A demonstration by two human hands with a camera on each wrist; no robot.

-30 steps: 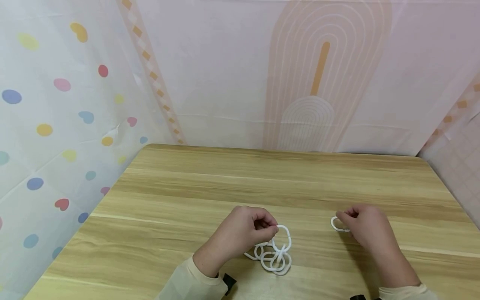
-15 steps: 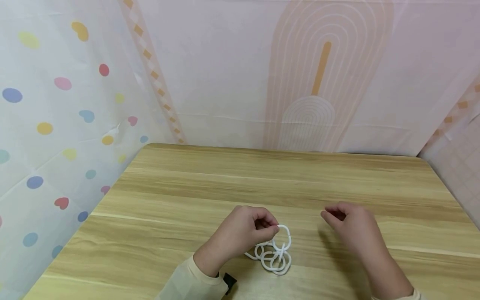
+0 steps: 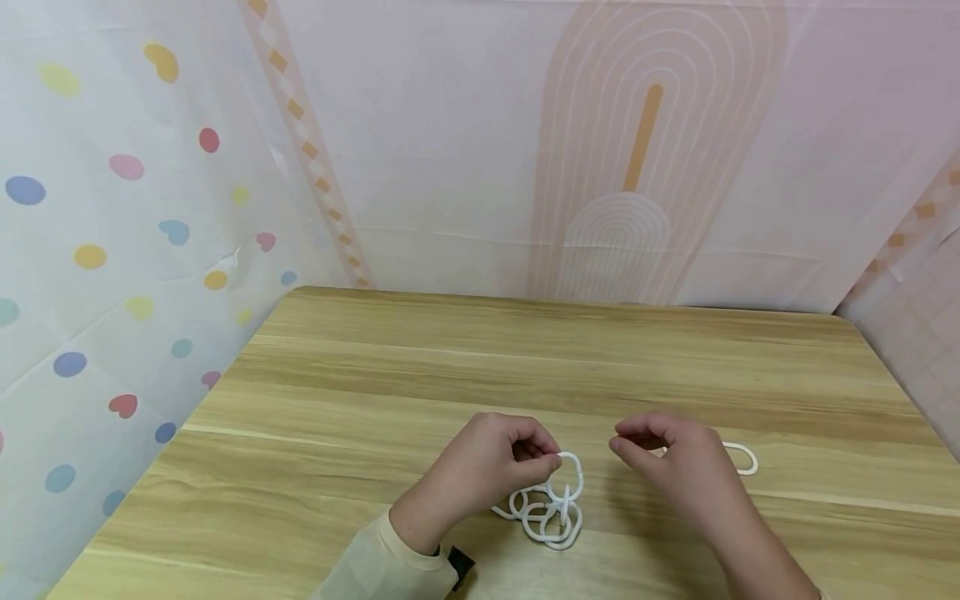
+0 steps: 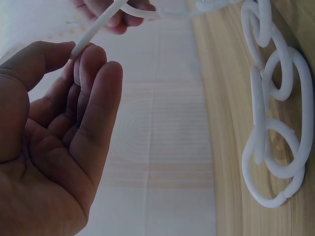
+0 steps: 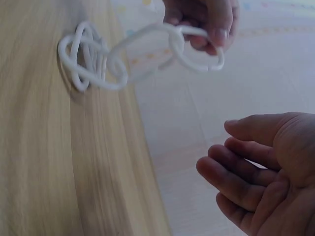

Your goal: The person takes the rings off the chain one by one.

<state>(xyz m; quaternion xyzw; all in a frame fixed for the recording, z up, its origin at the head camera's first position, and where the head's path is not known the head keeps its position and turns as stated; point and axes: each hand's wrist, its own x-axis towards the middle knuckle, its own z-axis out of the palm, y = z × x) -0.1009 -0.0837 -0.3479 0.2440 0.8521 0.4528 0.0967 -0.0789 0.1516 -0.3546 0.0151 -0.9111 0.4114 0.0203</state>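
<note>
Between thumb and index finger, my left hand pinches the end link of a chain of white plastic oval links. The rest of the chain hangs down from it and lies bunched on the table. Its links pass through one another. To the right, my right hand is held above the table with its fingers loosely bent and nothing between them, as the right wrist view also shows. Behind that hand lies a loose white link, partly hidden by it; whether it is one or more links I cannot tell.
A wood-grain table spreads under both hands. Pale printed cloth stands along its back edge, and a dotted cloth runs down its left side.
My right hand has let go of a white link, which now shows behind it on the table, and has moved left toward the chain. The left hand holds nearly still.
</note>
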